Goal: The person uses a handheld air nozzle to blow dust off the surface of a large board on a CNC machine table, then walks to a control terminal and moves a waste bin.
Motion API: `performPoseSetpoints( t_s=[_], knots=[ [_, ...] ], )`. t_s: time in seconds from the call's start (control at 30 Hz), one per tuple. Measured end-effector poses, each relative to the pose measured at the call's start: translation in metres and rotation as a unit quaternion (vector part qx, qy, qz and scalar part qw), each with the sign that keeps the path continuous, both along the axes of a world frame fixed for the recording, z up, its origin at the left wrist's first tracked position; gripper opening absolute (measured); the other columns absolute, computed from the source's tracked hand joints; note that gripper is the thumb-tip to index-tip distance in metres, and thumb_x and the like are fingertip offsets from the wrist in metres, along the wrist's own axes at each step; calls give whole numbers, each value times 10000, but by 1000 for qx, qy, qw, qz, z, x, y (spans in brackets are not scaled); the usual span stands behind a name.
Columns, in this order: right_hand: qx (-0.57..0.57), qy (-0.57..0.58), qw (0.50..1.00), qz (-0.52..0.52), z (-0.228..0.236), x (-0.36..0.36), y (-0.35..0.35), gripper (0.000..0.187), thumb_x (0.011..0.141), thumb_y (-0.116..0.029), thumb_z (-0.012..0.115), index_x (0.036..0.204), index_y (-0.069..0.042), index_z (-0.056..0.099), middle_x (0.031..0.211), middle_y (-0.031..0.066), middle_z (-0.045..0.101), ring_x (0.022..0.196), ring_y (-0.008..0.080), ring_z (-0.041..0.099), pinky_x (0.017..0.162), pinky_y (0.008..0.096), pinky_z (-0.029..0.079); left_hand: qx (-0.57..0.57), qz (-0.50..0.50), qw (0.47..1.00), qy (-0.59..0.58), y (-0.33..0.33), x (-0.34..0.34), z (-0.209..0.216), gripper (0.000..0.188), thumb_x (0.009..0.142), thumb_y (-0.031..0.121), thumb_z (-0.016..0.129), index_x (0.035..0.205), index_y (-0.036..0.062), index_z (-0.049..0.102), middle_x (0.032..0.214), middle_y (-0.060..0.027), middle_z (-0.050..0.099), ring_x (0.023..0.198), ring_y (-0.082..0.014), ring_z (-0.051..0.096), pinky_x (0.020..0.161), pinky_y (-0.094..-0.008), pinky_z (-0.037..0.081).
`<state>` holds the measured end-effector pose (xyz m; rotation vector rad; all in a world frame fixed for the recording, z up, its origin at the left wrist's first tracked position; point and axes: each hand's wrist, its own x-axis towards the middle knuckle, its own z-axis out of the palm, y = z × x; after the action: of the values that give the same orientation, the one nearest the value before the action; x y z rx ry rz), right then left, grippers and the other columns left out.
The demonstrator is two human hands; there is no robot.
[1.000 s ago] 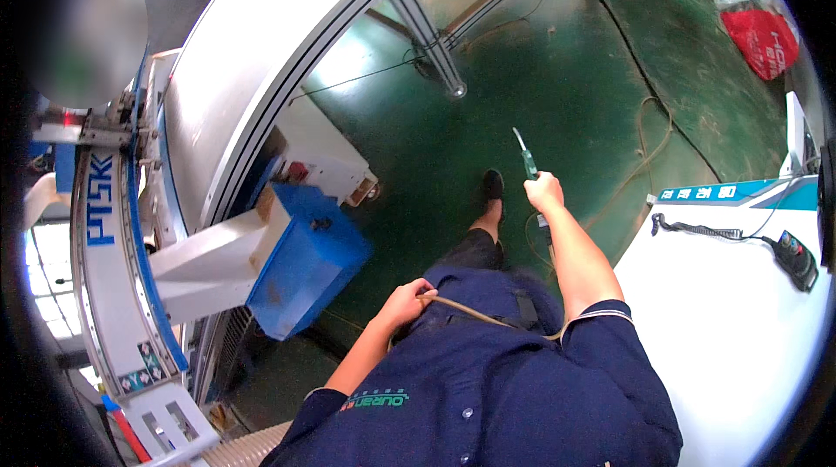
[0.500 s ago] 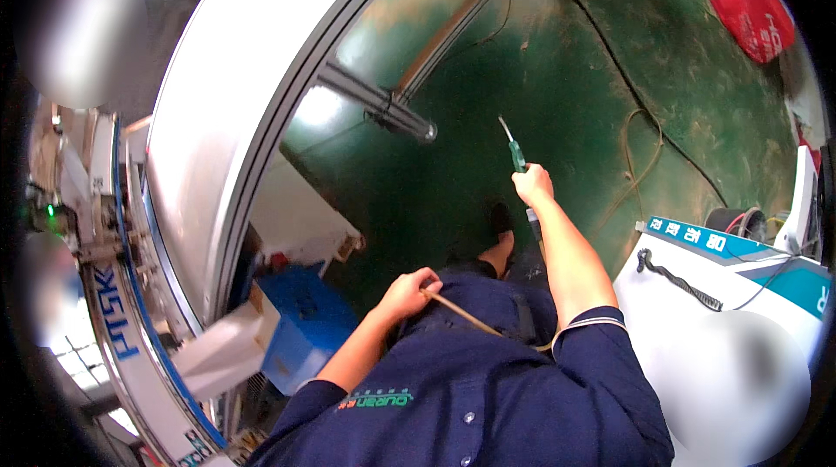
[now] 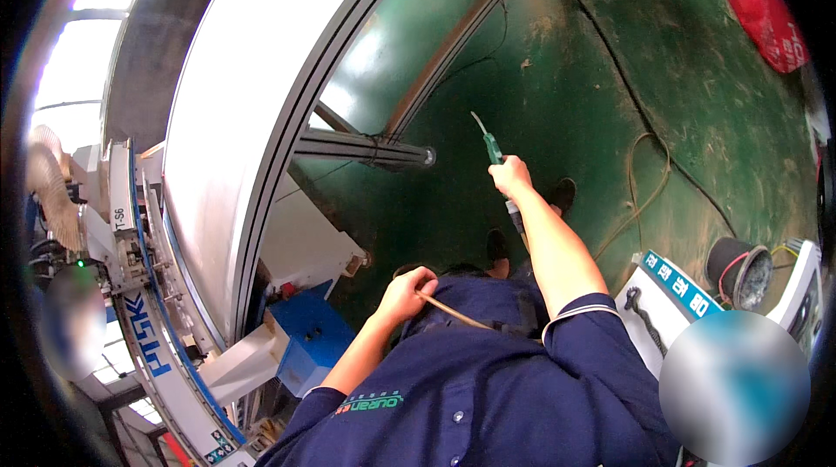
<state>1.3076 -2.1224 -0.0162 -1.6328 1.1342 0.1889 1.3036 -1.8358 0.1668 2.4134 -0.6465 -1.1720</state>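
In front of me, my right hand (image 3: pixel 512 176) is closed round the green body of an air blow gun (image 3: pixel 494 150). Its thin metal nozzle points up and away over the green floor. A dark and light fitting shows just below that hand. Near my waist, my left hand (image 3: pixel 407 297) grips a tan air hose (image 3: pixel 455 310), which runs to the right across my dark shirt. Part of the hose's run beside my body is hidden.
Left stands a large white table (image 3: pixel 239 75) edged with aluminium profile, its legs and crossbars below. A blue box (image 3: pixel 312 336) sits near my left arm. Black cable (image 3: pixel 614 57) and a looped hose (image 3: pixel 666 172) lie on the floor. A bucket (image 3: pixel 738 274) and white cabinet (image 3: pixel 640 319) are right.
My right hand and the blow gun have shifted slightly left. The view has turned a little, and both my shoes now show. My left hand keeps its grip on the hose.
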Motion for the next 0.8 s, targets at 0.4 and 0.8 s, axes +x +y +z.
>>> performPoseSetpoints(
  t_s=[0.4, 0.8],
  knots=[
    [296, -102, 943, -113, -46, -117, -200, 165, 767, -154, 601, 699, -18, 537, 535, 70, 535, 439, 181, 512, 440, 334, 419, 21, -24, 999, 32, -148, 10, -6, 192, 834, 212, 612, 928, 45, 612, 795, -150, 643, 729, -288, 632, 659, -363, 491],
    [164, -2, 969, -186, -57, -143, -213, 145, 755, -135, 580, 752, 9, 561, 586, 106, 569, 449, 177, 532, 456, 338, 439, 48, -90, 993, 65, -204, 39, -16, 216, 836, 249, 605, 935, 57, 612, 774, -161, 636, 731, -286, 636, 659, -369, 489]
  ],
)
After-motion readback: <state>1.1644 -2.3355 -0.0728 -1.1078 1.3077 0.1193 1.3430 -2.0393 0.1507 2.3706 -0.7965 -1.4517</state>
